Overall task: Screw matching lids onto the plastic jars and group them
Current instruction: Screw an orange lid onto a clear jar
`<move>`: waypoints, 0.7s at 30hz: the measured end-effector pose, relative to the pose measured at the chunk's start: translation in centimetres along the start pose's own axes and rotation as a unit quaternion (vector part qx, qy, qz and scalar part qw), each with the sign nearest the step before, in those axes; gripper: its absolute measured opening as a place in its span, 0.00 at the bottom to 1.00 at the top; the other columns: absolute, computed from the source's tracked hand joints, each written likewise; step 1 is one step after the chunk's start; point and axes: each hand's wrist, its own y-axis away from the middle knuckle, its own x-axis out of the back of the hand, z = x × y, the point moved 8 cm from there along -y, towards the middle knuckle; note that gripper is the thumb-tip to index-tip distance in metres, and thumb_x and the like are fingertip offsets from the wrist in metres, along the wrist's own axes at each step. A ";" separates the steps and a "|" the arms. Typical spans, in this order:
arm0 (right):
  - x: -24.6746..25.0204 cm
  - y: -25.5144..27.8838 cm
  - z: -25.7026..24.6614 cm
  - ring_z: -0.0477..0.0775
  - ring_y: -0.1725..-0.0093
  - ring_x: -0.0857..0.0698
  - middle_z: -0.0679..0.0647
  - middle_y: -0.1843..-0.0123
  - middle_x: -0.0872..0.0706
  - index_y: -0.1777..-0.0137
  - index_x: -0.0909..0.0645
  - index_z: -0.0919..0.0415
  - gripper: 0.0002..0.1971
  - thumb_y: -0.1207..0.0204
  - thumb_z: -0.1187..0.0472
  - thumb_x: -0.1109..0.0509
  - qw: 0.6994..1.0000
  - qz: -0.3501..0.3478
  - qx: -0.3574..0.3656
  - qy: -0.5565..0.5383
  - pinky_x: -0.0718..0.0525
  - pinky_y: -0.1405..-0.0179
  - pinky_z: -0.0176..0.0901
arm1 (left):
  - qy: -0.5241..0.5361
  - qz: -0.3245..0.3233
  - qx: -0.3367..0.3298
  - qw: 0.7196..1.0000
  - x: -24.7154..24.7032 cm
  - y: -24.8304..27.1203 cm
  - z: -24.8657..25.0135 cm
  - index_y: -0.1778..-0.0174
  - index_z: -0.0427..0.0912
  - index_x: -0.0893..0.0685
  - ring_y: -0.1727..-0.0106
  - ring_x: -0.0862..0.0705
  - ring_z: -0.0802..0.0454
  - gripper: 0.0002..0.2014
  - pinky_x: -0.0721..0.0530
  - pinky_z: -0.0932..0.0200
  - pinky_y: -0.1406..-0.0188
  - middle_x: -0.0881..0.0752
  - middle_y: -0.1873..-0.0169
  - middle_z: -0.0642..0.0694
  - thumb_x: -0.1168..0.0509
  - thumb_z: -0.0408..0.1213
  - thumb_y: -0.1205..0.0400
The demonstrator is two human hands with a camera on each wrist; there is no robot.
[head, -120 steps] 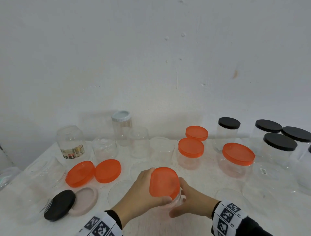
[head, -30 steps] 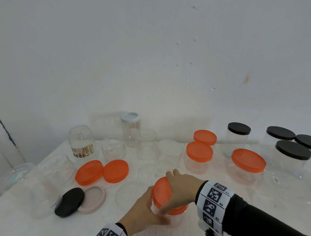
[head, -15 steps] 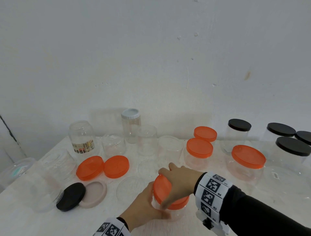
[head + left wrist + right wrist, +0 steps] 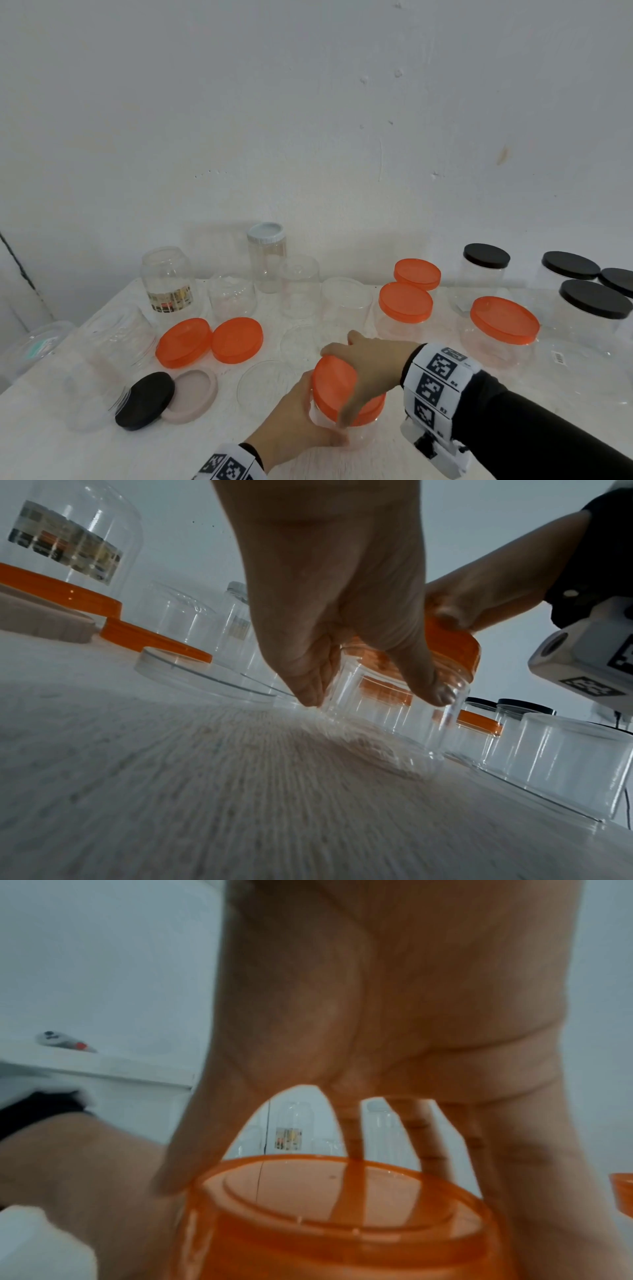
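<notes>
A small clear plastic jar (image 4: 356, 435) stands near the table's front edge with an orange lid (image 4: 330, 385) on its mouth. My left hand (image 4: 301, 421) grips the jar's side (image 4: 394, 704) from the left. My right hand (image 4: 366, 373) lies over the lid (image 4: 342, 1207), fingers curled round its rim. Two loose orange lids (image 4: 212, 341) lie to the left. Three orange-lidded jars (image 4: 406, 303) stand behind, black-lidded jars (image 4: 594, 299) at the right.
Several open clear jars (image 4: 299, 287) line the wall, one with a white lid (image 4: 266, 233). A black lid (image 4: 145, 401) leans on a beige lid (image 4: 191, 394) at front left. Clear lids (image 4: 263, 383) lie flat on the white table (image 4: 68, 455). A large clear jar (image 4: 113, 339) lies on its side at left.
Four seconds ago both hands held the jar from its sides. Since then my right hand has gone on top of the orange lid and has turned slightly on it.
</notes>
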 end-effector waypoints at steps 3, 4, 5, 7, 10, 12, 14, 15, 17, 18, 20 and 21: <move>-0.3 -0.3 0.2 0.63 0.29 0.27 0.54 0.23 0.39 0.19 0.50 0.40 0.56 0.44 0.24 0.26 0.999 0.025 -0.033 -0.005 0.22 0.36 0.61 | -0.012 0.001 0.000 1.000 0.1 0.2 0.4 0.22 0.53 0.42 0.30 0.25 0.59 0.51 0.25 0.56 0.27 0.26 0.31 0.57 0.17 0.45 0.35; -0.4 -0.3 0.2 0.64 0.29 0.27 0.55 0.23 0.40 0.19 0.50 0.42 0.57 0.44 0.23 0.27 0.999 0.028 -0.038 -0.002 0.22 0.36 0.60 | -0.015 -0.001 0.000 1.000 0.1 0.3 0.5 0.21 0.53 0.42 0.30 0.26 0.59 0.51 0.26 0.56 0.26 0.27 0.30 0.56 0.17 0.44 0.35; -0.4 -0.3 0.1 0.64 0.28 0.28 0.56 0.22 0.41 0.18 0.51 0.42 0.57 0.43 0.23 0.28 0.999 0.026 -0.041 0.001 0.23 0.35 0.61 | -0.017 -0.004 0.002 1.000 0.0 0.3 0.6 0.21 0.52 0.43 0.29 0.27 0.58 0.51 0.27 0.55 0.25 0.27 0.29 0.55 0.17 0.44 0.34; -0.2 -0.2 -0.1 0.64 0.24 0.32 0.53 0.19 0.44 0.18 0.55 0.38 0.57 0.42 0.26 0.25 0.999 0.007 -0.035 0.014 0.26 0.32 0.64 | -0.024 -0.006 0.007 1.000 0.0 0.3 0.9 0.20 0.52 0.44 0.25 0.29 0.55 0.51 0.30 0.52 0.23 0.30 0.25 0.53 0.18 0.44 0.33; 0.1 0.1 -0.8 0.62 0.22 0.37 0.49 0.20 0.44 0.20 0.55 0.31 0.55 0.39 0.36 0.20 0.999 -0.018 0.000 0.035 0.28 0.31 0.67 | -0.059 -0.009 0.016 0.998 -0.1 0.4 1.4 0.19 0.49 0.46 0.22 0.32 0.52 0.50 0.33 0.52 0.21 0.33 0.23 0.51 0.20 0.43 0.30; 0.3 0.1 -1.0 0.61 0.24 0.35 0.48 0.22 0.40 0.20 0.50 0.30 0.52 0.38 0.38 0.20 0.999 -0.014 0.011 0.034 0.26 0.33 0.67 | -0.048 -0.016 0.005 0.999 -0.2 0.4 1.5 0.21 0.52 0.42 0.25 0.29 0.54 0.46 0.30 0.56 0.23 0.31 0.24 0.50 0.20 0.41 0.29; 0.3 0.0 -0.9 0.62 0.26 0.33 0.49 0.24 0.39 0.20 0.49 0.31 0.51 0.39 0.35 0.21 0.999 -0.003 0.009 0.031 0.25 0.34 0.66 | -0.018 -0.008 -0.011 1.000 -0.1 0.5 1.3 0.25 0.55 0.39 0.29 0.26 0.59 0.44 0.27 0.60 0.26 0.28 0.26 0.51 0.19 0.42 0.32; 0.2 0.0 -0.8 0.62 0.27 0.32 0.50 0.24 0.39 0.20 0.49 0.33 0.51 0.40 0.32 0.22 1.000 0.003 0.003 0.027 0.24 0.34 0.66 | -0.020 -0.003 -0.007 1.000 0.0 0.6 1.1 0.24 0.54 0.40 0.29 0.26 0.59 0.46 0.28 0.59 0.25 0.27 0.27 0.53 0.18 0.43 0.33; 0.1 -0.1 -0.6 0.63 0.29 0.29 0.52 0.25 0.37 0.20 0.48 0.37 0.52 0.41 0.28 0.25 1.000 0.021 -0.012 0.015 0.23 0.36 0.62 | -0.020 -0.002 0.004 1.000 0.0 0.5 0.7 0.22 0.53 0.42 0.30 0.27 0.59 0.50 0.28 0.59 0.27 0.28 0.30 0.57 0.17 0.45 0.34; 0.0 -0.1 -0.5 0.63 0.30 0.27 0.54 0.25 0.36 0.20 0.47 0.40 0.52 0.41 0.26 0.26 0.999 0.032 -0.018 0.009 0.22 0.38 0.59 | -0.017 -0.004 0.004 1.000 0.0 0.3 0.8 0.21 0.53 0.43 0.32 0.27 0.61 0.51 0.27 0.61 0.29 0.28 0.32 0.59 0.17 0.46 0.34; 0.0 -0.1 -0.5 0.63 0.32 0.26 0.56 0.26 0.35 0.19 0.47 0.44 0.53 0.41 0.25 0.28 0.999 0.044 -0.028 0.005 0.22 0.39 0.57 | -0.019 -0.010 0.005 1.000 -0.1 0.4 0.9 0.21 0.54 0.43 0.33 0.27 0.61 0.51 0.27 0.62 0.30 0.28 0.33 0.60 0.17 0.46 0.34; 0.0 -0.1 -0.5 0.64 0.31 0.26 0.56 0.25 0.36 0.18 0.48 0.44 0.54 0.41 0.25 0.28 0.999 0.041 -0.032 0.008 0.22 0.38 0.57 | -0.020 -0.012 0.006 1.000 -0.1 0.4 0.9 0.21 0.53 0.44 0.31 0.27 0.60 0.51 0.27 0.59 0.27 0.28 0.31 0.58 0.17 0.45 0.34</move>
